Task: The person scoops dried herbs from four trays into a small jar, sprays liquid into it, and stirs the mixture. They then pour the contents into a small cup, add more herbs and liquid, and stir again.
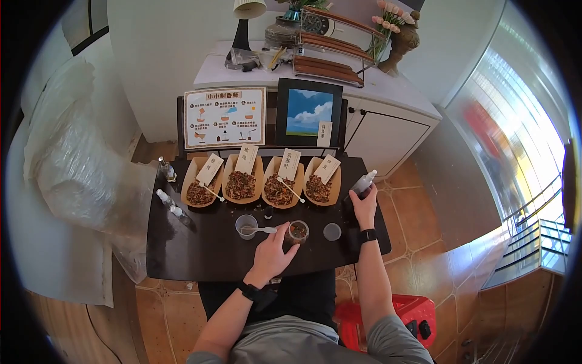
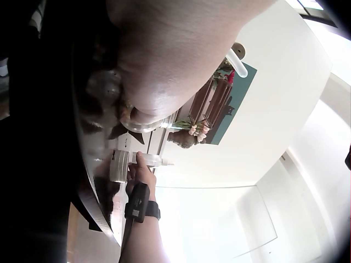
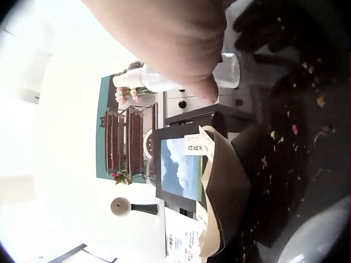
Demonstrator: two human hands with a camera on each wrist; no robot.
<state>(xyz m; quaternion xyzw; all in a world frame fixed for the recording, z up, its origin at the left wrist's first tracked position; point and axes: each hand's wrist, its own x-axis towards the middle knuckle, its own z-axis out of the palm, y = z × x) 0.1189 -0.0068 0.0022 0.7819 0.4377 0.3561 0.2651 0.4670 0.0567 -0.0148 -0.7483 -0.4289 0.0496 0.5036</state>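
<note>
My left hand curls its fingers around a small glass jar with dried bits in it. A white spoon leans across a clear plastic cup, its end overlapping that hand's fingers. Further right, my right hand grips a clear spray bottle upright at the table's right side; in the right wrist view the bottle shows its white cap, partly hidden behind the hand. A small round ribbed piece sits between the two hands. A tiny dark bottle stands beyond the left hand.
Several paper trays of dried plant pieces, with labels, line the dark table's far side. Small bottles stand at the left edge. An instruction board and a framed picture stand behind. Scattered bits lie on the tabletop.
</note>
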